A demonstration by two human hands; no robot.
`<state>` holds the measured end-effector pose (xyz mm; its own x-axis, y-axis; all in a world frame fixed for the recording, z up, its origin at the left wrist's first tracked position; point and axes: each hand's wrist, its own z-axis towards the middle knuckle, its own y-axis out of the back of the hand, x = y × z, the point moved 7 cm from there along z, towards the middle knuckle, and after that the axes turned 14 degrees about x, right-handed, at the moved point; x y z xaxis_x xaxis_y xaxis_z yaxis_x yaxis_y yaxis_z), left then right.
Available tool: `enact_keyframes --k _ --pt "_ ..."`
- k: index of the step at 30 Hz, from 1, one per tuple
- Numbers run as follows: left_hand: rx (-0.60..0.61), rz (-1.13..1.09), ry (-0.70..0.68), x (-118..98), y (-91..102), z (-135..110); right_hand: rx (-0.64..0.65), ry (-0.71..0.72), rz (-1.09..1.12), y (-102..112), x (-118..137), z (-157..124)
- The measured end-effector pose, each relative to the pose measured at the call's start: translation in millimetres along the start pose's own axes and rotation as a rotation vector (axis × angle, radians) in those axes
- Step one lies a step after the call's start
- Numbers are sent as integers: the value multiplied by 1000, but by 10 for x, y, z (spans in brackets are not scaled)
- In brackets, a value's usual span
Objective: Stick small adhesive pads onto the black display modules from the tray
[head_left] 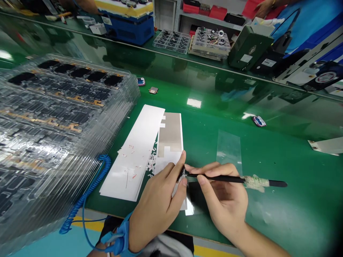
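My left hand is closed, thumb and fingers pinching a small dark flat part that is mostly hidden behind the fingers. My right hand grips black tweezers, wrapped with tape near the rear end, and their tip meets the dark part. Beneath the hands lies a sheet of grey adhesive pieces on white backing, with some pieces peeled off. To its left, white paper strips carry small red and white scraps. A blue wrist strap circles my left wrist.
Stacked clear trays of dark screens fill the left side, beside a coiled blue cord. A clear film and a small device part lie on the green table. Behind stands a raised shelf with a blue machine; a person is beyond.
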<state>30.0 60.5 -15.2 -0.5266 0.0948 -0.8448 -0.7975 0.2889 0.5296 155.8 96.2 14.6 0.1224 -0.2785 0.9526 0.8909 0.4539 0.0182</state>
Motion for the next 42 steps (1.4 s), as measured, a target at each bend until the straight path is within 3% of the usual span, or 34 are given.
enact_keyframes --k 42 --pt "-11 11 11 16 -13 8 -20 -32 36 -6 -64 4"
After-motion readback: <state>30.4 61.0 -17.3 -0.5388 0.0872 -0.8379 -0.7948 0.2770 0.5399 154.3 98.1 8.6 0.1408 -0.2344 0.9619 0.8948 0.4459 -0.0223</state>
